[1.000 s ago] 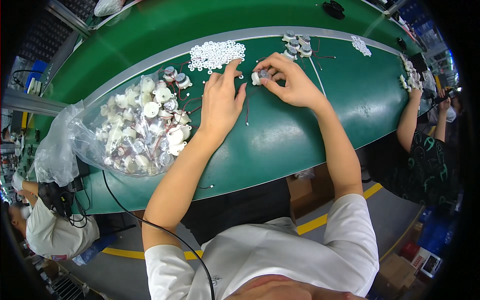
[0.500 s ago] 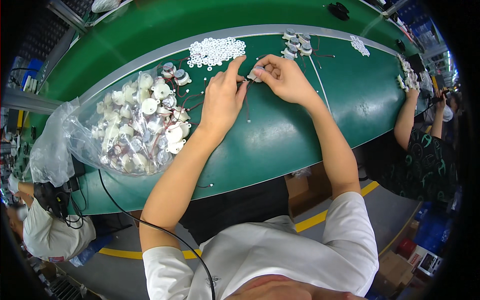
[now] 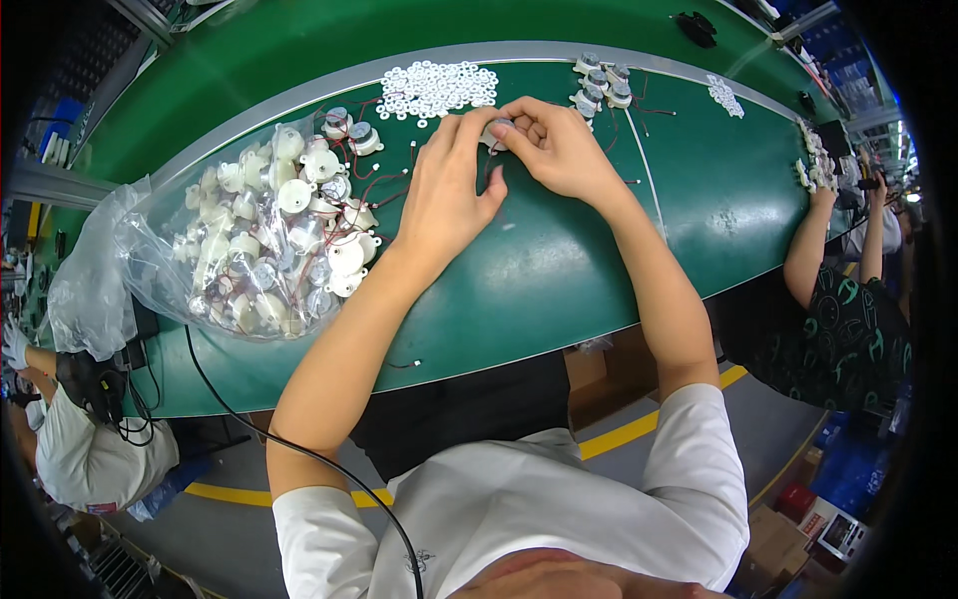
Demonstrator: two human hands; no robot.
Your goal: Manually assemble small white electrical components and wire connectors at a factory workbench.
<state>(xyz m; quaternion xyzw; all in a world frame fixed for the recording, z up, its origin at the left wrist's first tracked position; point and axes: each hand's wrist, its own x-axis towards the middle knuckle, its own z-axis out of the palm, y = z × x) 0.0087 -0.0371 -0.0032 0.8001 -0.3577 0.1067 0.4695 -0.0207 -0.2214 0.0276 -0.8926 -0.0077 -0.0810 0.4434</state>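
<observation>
My right hand [image 3: 554, 145] pinches a small motor [image 3: 496, 135] between thumb and fingers. The motor has a cream plastic housing and a grey metal cap. My left hand [image 3: 449, 185] comes against its left side, the fingers curled around it and the thumb apart below. Thin dark wires run down by the left thumb, partly hidden. Just behind both hands lies a spread of small white rings [image 3: 437, 88]. To the left, a clear plastic bag [image 3: 239, 250] is full of similar cream motors with red and black wires. Two capped motors [image 3: 363, 138] sit beside the bag.
A cluster of capped motors [image 3: 602, 82] stands at the back right of the green table [image 3: 559, 270]. Farther right are more white rings [image 3: 725, 96]. A black cable [image 3: 299, 446] crosses my left arm. Other people sit at both sides.
My left hand has moved up and right, its index finger lowering from its raised position onto the motor. My right hand has shifted slightly left and up with the motor.
</observation>
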